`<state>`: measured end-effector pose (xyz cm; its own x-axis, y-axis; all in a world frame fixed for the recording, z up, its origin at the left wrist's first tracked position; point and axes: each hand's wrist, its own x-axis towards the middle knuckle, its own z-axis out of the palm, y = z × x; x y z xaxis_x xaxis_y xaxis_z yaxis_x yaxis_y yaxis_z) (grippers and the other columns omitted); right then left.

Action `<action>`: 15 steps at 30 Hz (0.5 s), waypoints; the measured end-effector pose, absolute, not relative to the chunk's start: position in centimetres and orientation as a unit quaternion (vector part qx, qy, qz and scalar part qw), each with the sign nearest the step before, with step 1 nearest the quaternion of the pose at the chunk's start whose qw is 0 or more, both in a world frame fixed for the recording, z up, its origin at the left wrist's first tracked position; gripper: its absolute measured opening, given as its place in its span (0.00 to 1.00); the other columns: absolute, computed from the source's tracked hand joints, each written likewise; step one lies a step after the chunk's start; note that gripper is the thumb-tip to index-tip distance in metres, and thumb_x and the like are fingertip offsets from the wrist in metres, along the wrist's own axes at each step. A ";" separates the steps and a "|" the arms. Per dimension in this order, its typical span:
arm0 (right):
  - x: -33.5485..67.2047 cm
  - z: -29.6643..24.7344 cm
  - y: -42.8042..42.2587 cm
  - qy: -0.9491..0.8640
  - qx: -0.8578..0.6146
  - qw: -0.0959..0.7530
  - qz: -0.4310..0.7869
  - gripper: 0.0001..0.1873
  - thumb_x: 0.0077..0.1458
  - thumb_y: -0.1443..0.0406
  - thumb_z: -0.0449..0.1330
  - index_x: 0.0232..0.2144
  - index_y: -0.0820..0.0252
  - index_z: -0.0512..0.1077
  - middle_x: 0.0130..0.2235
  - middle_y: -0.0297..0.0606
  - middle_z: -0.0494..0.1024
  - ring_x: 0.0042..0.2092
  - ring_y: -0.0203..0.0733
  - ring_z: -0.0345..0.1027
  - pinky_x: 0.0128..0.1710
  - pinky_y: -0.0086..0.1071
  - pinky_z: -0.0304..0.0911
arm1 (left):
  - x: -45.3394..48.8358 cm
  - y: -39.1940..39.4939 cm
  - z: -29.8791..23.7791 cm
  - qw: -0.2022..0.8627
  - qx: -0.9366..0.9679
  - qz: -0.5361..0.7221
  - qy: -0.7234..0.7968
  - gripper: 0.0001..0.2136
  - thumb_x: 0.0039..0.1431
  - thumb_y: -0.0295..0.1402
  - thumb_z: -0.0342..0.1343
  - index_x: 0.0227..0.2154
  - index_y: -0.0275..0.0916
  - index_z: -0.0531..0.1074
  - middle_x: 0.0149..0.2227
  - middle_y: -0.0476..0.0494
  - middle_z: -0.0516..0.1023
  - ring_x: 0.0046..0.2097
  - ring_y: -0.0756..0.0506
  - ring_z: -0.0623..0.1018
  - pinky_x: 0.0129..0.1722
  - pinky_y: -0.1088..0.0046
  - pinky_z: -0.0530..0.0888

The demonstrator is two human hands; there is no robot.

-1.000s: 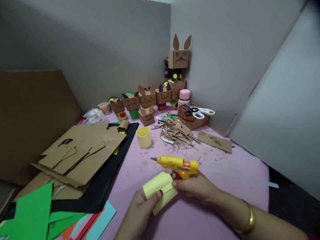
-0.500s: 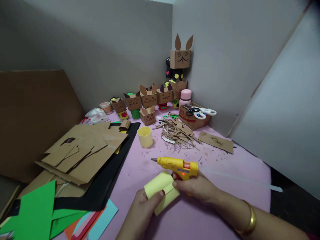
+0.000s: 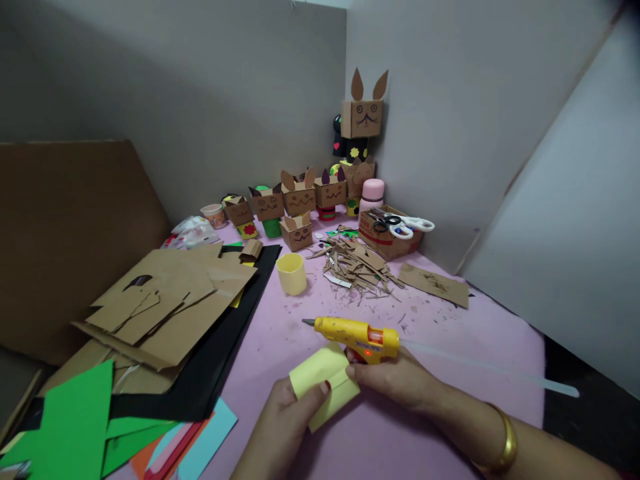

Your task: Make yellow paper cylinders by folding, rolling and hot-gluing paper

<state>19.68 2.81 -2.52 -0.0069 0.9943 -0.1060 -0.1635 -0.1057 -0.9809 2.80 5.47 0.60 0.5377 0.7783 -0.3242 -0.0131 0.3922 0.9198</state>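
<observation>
We are grasping a rolled piece of yellow paper (image 3: pixel 325 363) in our left hand (image 3: pixel 283 417), with the thumb pressing on its outer face beside the overlapping seam and the fingers going out of sight around its left end and underside. The paper is sitting just beyond and to the right of the left thumb, tilting above the near middle of the pink table (image 3: pixel 400 447). Its right edge is meeting our right hand (image 3: pixel 395 377), whose thumb tip is resting against it near the seam.

That same right hand is wrapping around the handle of a yellow glue gun (image 3: pixel 345 328), so we are keeping the tool on the far side of the paper. The nozzle is pointing left, apart from the paper, and a small red light is glowing on the gun's side. A pale glue stick (image 3: pixel 555 383) is trailing out to the right from its rear end. We are wearing a gold bangle (image 3: pixel 509 443) on the right arm.

Farther off, a yellow paper ring (image 3: pixel 292 277) is standing upright beyond the nozzle, with cardboard scraps (image 3: pixel 353 263) lying to its right. To the left, brown cardboard pieces (image 3: pixel 175 317) are lying over black sheets (image 3: pixel 215 367), and green sheets (image 3: pixel 77 420) are filling the near left corner.
</observation>
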 end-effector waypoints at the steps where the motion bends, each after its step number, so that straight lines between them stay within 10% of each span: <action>1: 19.7 -2.4 2.8 -0.426 -0.493 0.506 0.566 0.04 0.40 0.70 0.59 0.23 0.58 0.69 0.22 0.30 0.65 0.25 0.35 0.55 0.26 0.33 0.51 | 2.8 5.5 0.5 0.731 0.481 0.271 0.401 0.14 0.52 0.30 0.54 0.41 0.37 0.77 0.35 0.43 0.81 0.31 0.45 0.74 0.33 0.73 0.66; 15: 19.7 -1.6 2.8 -0.416 -0.520 0.484 0.568 0.06 0.38 0.68 0.60 0.24 0.60 0.66 0.24 0.29 0.64 0.27 0.35 0.56 0.28 0.32 0.53 | 2.9 5.2 1.4 0.745 0.438 0.256 0.433 0.10 0.50 0.29 0.57 0.36 0.35 0.77 0.26 0.46 0.80 0.28 0.47 0.72 0.31 0.73 0.65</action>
<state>19.73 2.80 -1.59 0.0079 0.9822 -0.1875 -0.1168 -0.1854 -0.9757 2.93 5.21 1.37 0.4932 0.7613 -0.4210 -0.0025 0.4852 0.8744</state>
